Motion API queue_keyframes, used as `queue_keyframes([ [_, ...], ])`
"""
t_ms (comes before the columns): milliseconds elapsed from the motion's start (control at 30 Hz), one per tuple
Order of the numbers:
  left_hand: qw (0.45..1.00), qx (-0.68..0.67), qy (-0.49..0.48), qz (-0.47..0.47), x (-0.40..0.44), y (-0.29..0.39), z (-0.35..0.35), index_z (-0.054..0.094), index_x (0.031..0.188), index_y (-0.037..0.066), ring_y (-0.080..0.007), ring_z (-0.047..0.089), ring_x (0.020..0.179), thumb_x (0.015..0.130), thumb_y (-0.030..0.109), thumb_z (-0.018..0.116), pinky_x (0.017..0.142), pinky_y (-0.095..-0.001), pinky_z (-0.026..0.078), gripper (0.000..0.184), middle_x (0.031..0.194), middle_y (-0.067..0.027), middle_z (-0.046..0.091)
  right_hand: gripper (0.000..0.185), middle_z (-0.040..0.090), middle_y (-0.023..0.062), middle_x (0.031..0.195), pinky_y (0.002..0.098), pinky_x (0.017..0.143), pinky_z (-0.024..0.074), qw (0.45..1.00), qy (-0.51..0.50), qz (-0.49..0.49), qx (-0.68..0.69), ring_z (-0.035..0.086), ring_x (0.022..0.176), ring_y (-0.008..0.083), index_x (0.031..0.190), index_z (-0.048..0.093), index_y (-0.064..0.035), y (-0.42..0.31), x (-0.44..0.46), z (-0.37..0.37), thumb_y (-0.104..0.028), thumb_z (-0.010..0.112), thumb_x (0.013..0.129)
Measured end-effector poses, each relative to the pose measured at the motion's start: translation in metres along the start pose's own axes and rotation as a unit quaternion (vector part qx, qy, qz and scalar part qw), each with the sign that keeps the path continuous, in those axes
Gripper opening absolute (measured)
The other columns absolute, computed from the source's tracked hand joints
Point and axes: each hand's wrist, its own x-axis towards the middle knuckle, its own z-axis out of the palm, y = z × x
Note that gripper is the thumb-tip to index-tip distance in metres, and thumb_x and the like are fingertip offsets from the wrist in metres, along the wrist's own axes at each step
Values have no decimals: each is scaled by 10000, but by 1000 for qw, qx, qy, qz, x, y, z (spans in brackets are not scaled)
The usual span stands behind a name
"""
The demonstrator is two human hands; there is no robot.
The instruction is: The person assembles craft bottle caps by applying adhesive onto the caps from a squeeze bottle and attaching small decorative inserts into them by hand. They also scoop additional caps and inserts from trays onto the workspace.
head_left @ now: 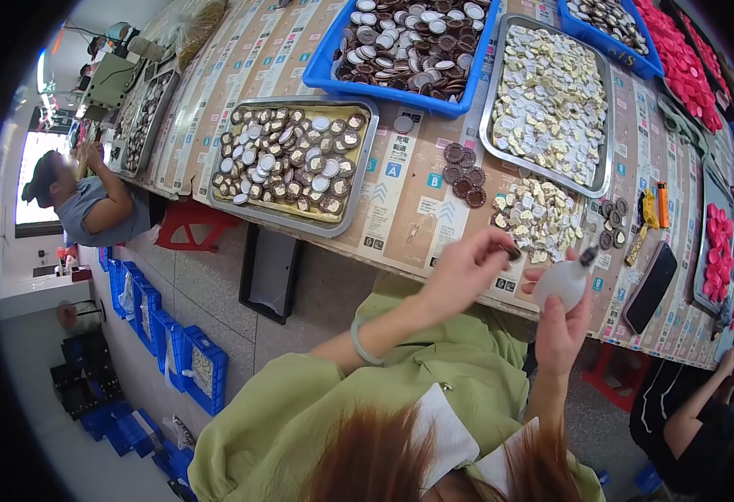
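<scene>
My left hand [469,269], a pale bracelet at its wrist, pinches a small dark brown disc [512,252] at the table's near edge. In my right hand [561,322] is a white squeeze bottle [561,286], its dark nozzle tilted up and to the right. Just beyond both hands lies a loose pile of small cream-and-gold pieces [538,217]. Several dark brown ridged discs [465,173] lie left of that pile, and more brown discs [611,222] lie on its right.
A metal tray [358,201] of brown-and-white discs stands left; another tray [494,100] holds cream pieces. Beyond is a blue bin [459,107] of discs. A phone [651,287] and orange lighter [662,205] lie right. Other people sit left [103,201] and right [697,422].
</scene>
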Motion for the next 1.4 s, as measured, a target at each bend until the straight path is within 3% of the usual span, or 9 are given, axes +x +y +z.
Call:
queue_keyframes([
  [100,996,5,-86,-15,-12,18,12,511,1097,10,-96,560,864,858,62,473,748,-223,451,247,946,-60,594,518,551,158,957,320,812,431,999,6,21,50,553,898,235,1279,236,42,4,1,6,-140,471,854],
  [167,983,-122,-121,-60,-15,21,12,500,1120,9,-112,559,914,865,81,475,791,-237,450,266,987,-79,590,529,552,159,951,318,803,437,998,0,25,54,555,892,235,1279,232,44,0,3,4,-143,478,849],
  [267,965,-159,-186,-91,-12,21,-2,479,1143,9,-119,549,923,865,105,485,806,-258,446,293,1027,-82,569,547,551,159,945,317,794,442,997,1,39,60,557,881,236,1278,228,44,-3,-1,4,-151,492,840],
  [433,921,-310,-197,-130,-14,8,-6,413,1205,26,-136,533,952,880,101,451,797,-248,439,335,1110,-79,516,511,526,147,976,334,806,434,999,36,23,22,552,877,225,1205,317,38,-11,-7,-2,-141,561,795],
  [500,887,-412,-169,-124,-13,7,-8,388,1219,34,-165,544,947,892,110,426,798,-254,444,339,1121,-96,509,415,498,103,981,277,805,404,986,131,-79,-62,512,866,159,1054,433,3,-10,-11,-9,-57,642,701],
  [533,875,-437,-168,-123,-13,4,-9,366,1233,38,-181,548,947,900,124,409,804,-263,451,347,1130,-109,505,406,489,79,928,265,776,388,981,146,-115,-58,485,852,149,949,456,-15,-16,-7,-5,-89,712,643],
  [633,847,-483,-163,-149,-13,6,-9,374,1225,39,-182,549,945,899,135,414,814,-272,455,342,1132,-111,504,435,483,72,896,261,735,379,969,121,-189,-100,465,803,151,941,468,-16,-17,-9,-13,-142,743,629],
  [933,851,-472,-157,-168,-14,2,-5,385,1215,37,-183,539,936,895,140,425,826,-284,452,338,1125,-127,508,423,445,48,828,253,712,345,955,99,-186,-209,424,795,141,878,485,-15,-20,-15,-10,-263,739,648],
  [1400,852,-473,-153,-161,-15,-2,-6,402,1199,15,-193,548,943,891,119,428,835,-294,451,327,1123,-140,514,401,483,58,798,248,647,368,951,82,-191,-227,452,715,147,872,508,-20,-20,-14,-16,-156,769,600],
])
